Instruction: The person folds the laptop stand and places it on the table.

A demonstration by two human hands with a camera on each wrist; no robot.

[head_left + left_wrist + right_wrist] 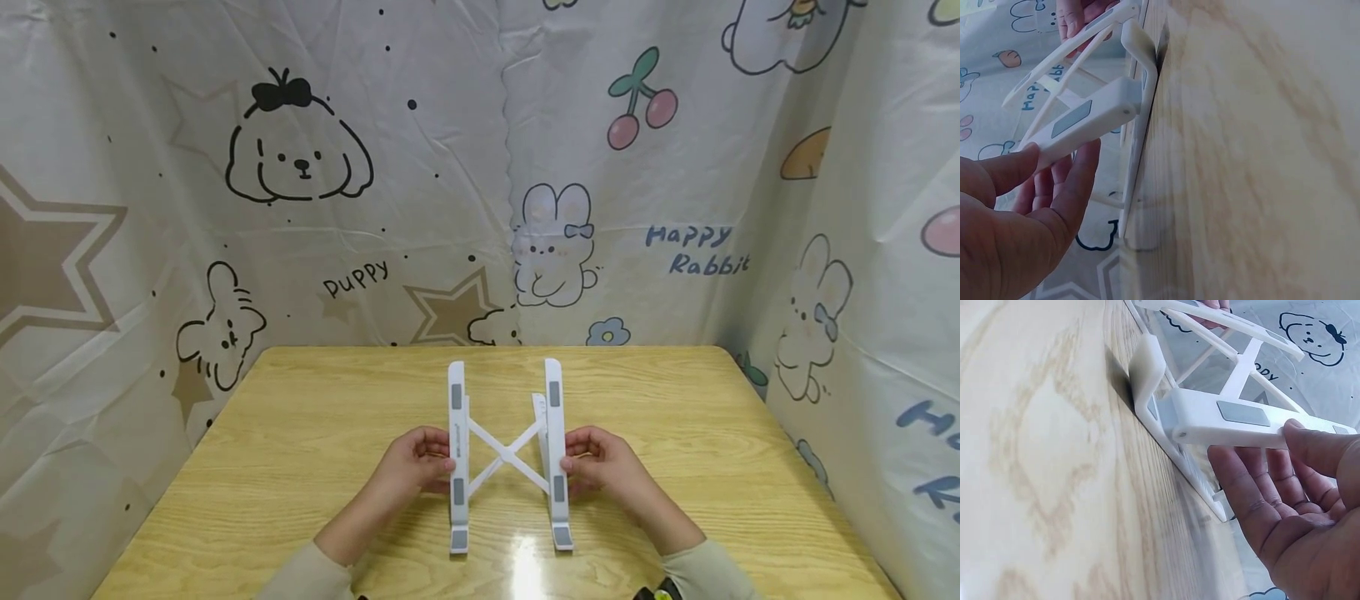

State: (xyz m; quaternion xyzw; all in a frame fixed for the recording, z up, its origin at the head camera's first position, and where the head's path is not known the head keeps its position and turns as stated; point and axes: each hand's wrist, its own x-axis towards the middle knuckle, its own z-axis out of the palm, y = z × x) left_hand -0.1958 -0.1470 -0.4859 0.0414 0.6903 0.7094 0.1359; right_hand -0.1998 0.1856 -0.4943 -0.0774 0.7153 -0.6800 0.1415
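A white folding laptop stand (pixel 507 454) stands unfolded on the wooden table, its two long side arms linked by an X-shaped brace. Grey pads line the top of each arm, and short lips turn up at the near ends. My left hand (pixel 420 460) pinches the left arm (pixel 1079 122) from outside, thumb on top and fingers beneath. On the other side, my right hand (pixel 603 460) holds the right arm (pixel 1241 419) the same way. Both wrist views show the arms sloping above the base bars, which rest on the table.
The light wooden table (pixel 315 400) extends around the stand, with rounded far corners. Behind it and at both sides hangs a pale curtain (pixel 435 167) printed with cartoon animals, stars and cherries. Light reflects off the tabletop near the front.
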